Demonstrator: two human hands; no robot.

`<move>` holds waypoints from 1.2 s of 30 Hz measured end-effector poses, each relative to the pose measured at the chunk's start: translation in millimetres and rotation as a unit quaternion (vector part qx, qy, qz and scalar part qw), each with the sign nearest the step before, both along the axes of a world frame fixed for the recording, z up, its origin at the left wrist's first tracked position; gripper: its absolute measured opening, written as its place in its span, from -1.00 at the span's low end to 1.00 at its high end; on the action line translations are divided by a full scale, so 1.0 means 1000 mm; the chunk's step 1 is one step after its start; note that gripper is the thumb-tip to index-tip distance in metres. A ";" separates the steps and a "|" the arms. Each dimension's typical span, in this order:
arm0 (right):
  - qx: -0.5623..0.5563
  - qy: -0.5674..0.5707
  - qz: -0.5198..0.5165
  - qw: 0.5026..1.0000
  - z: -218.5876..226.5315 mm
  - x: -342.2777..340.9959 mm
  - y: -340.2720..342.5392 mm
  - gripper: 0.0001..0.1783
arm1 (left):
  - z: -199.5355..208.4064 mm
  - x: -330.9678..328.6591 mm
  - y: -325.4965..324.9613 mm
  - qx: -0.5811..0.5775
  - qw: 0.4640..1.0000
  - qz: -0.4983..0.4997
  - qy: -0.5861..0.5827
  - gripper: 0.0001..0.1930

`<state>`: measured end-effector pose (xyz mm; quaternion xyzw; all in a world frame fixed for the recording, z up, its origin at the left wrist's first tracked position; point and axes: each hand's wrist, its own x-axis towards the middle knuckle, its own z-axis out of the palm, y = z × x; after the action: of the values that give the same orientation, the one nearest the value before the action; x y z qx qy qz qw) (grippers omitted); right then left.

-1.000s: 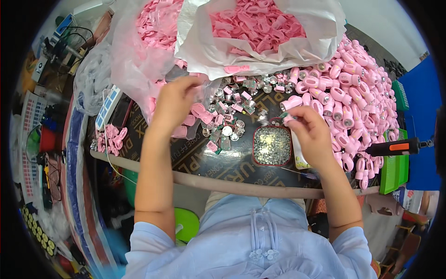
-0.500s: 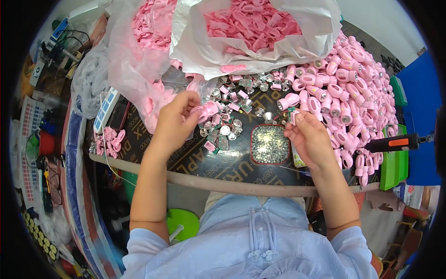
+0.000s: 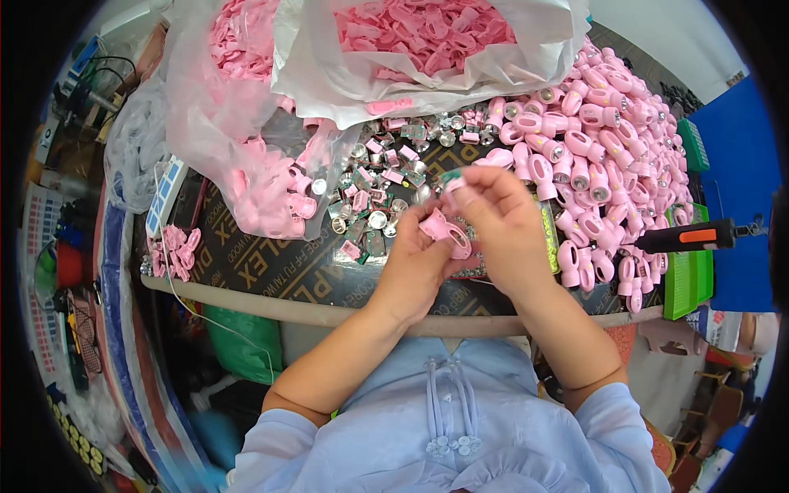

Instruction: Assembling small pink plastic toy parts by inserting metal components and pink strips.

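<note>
My left hand (image 3: 417,267) grips a pink plastic flashlight shell (image 3: 445,232) with an oval opening in its handle. Close above it, my right hand (image 3: 499,220) pinches a small pink and green circuit part (image 3: 451,182) between thumb and fingers. Both hands meet over the front middle of the table, in front of a tray of tiny metal pieces that they mostly cover. Just left of the hands lies a loose heap of silver reflectors with green boards and pink blocks (image 3: 377,220).
Pink flashlights (image 3: 612,140) are piled high on the right. A white sack (image 3: 304,74) of pink parts stands at the back, beside a clear bag (image 3: 246,164) holding more shells. An orange-black electric screwdriver (image 3: 686,237) hangs at right by a green basket (image 3: 689,279).
My left hand has moved right from beside the clear bag, bringing the pink shell to the middle. My right hand has shifted left with the circuit part, so the two hands are now together.
</note>
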<state>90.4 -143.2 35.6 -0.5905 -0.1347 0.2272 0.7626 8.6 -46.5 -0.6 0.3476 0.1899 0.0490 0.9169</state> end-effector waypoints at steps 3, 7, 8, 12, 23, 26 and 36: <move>0.076 -0.008 -0.028 0.997 0.009 0.014 0.000 -0.74 | -0.007 -0.003 0.000 0.037 0.997 -0.054 0.041 -0.57; -0.079 -0.045 0.098 0.991 0.018 0.014 -0.009 -0.79 | -0.002 0.001 0.002 0.113 0.992 -0.056 0.021 -0.63; -0.106 -0.031 0.125 0.986 0.016 0.011 -0.011 -0.80 | -0.001 0.002 0.003 0.113 0.992 -0.054 0.021 -0.63; -0.192 -0.133 0.091 0.968 0.008 0.005 -0.025 -0.79 | 0.007 0.002 0.012 0.080 0.995 -0.049 0.030 -0.66; -0.224 -0.212 0.102 0.946 0.010 0.013 -0.035 -0.82 | -0.003 -0.008 0.020 -0.067 0.993 -0.079 -0.064 -0.67; -0.244 -0.228 0.098 0.938 0.010 0.013 -0.036 -0.81 | -0.001 -0.007 0.021 -0.065 0.993 -0.076 -0.061 -0.67; -0.237 -0.280 0.102 0.925 0.012 0.012 -0.036 -0.81 | -0.003 -0.008 0.018 -0.066 0.993 -0.070 -0.064 -0.70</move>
<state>102.6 -179.0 47.8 -0.7765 -0.3445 0.1542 0.5045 0.8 -28.9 -3.5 0.2950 0.1087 -0.0059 0.9493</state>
